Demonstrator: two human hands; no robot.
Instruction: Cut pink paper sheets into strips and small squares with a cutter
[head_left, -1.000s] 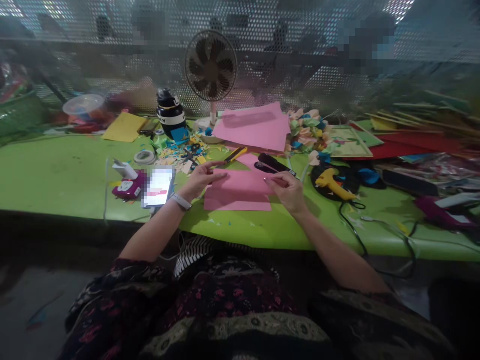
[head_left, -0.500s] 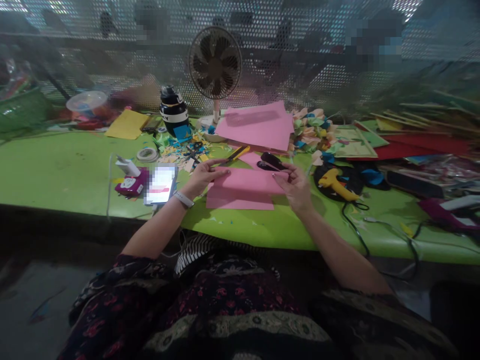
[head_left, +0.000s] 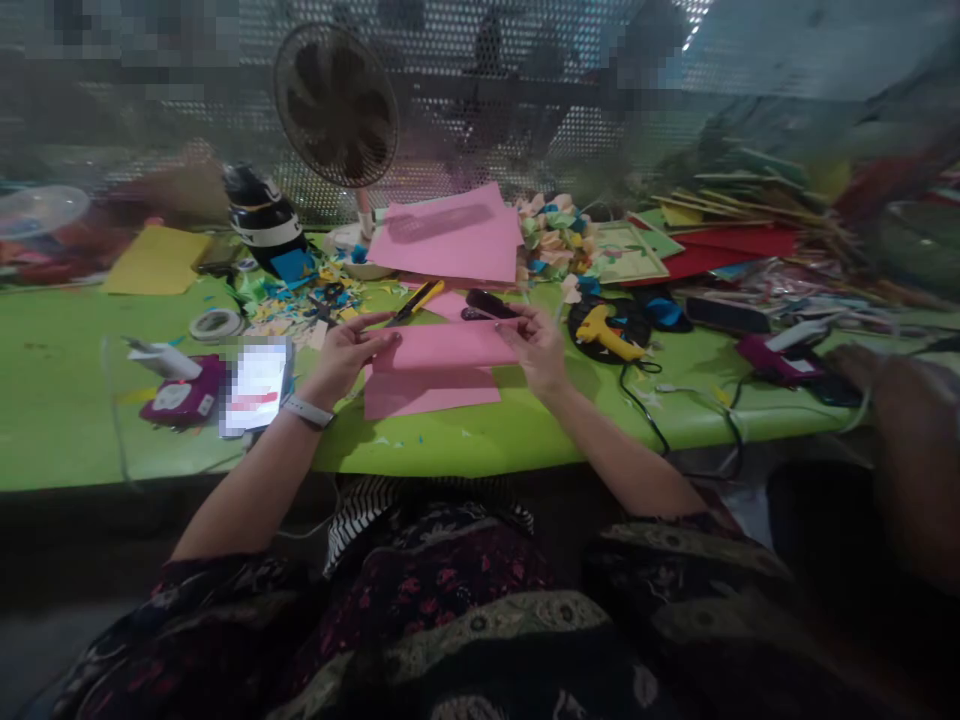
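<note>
My left hand point(head_left: 346, 352) pinches the left end of a folded pink paper point(head_left: 448, 345) between thumb and fingers. At the other end, my right hand point(head_left: 537, 348) grips the same paper, its thumb on top. Beneath it, another pink sheet or flap point(head_left: 431, 392) shows on the green table; whether the two are joined I cannot tell. Just beyond the paper lie a yellow-and-black utility knife point(head_left: 420, 302) near my left fingers and a black stapler point(head_left: 487, 303) near my right fingers. A small pink piece point(head_left: 445, 305) lies between them.
Pink sheets point(head_left: 442, 240) are stacked behind. To the left are a phone point(head_left: 256, 385), a tape roll point(head_left: 216, 324), a bottle point(head_left: 262, 225) and a fan point(head_left: 336, 105). A yellow glue gun point(head_left: 609, 333) with cord lies right. Another person's hand point(head_left: 862, 368) is at far right.
The view has swung to the right, so the table's things appear further left. Another person's arm has come into view at the right. Both my hands still hold the pink paper.
</note>
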